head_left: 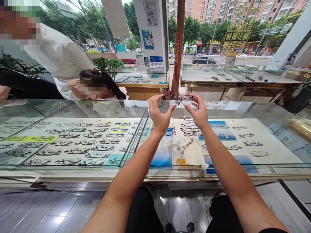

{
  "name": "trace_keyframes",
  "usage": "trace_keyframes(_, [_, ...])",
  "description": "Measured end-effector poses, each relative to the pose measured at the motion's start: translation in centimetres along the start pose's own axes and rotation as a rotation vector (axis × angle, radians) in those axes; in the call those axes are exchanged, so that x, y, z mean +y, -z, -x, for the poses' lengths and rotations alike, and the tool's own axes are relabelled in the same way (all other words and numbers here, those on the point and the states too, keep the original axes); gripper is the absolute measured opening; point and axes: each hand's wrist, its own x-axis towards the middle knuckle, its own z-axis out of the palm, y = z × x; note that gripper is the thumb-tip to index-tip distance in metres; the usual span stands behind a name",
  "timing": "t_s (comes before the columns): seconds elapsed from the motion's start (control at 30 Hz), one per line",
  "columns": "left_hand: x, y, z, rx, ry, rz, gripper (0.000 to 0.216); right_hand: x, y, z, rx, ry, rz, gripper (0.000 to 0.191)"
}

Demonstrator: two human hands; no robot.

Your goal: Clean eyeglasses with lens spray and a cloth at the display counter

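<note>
A pair of dark-framed eyeglasses is held up level above the glass counter, lenses facing the street window. My left hand pinches its left end between thumb and fingers. On the other end, my right hand has a similar closed grip. Below my hands, a cream cloth pouch lies on the counter's glass top, with a yellow-brown piece beside it. Blue display cards and rows of eyeglass frames show under the glass.
The glass display counter runs across in front of me, and several eyeglasses fill its left part. Across it are a person in a white shirt and a smaller person with dark hair. A wooden post and further showcases stand beyond.
</note>
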Motion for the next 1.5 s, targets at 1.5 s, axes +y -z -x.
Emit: trace_keyframes(1.5, [-0.5,-0.6,0.9,-0.038,0.184,-0.049,0.068,-0.3,-1.0,0.8,0.109,-0.015,0.019,0.059])
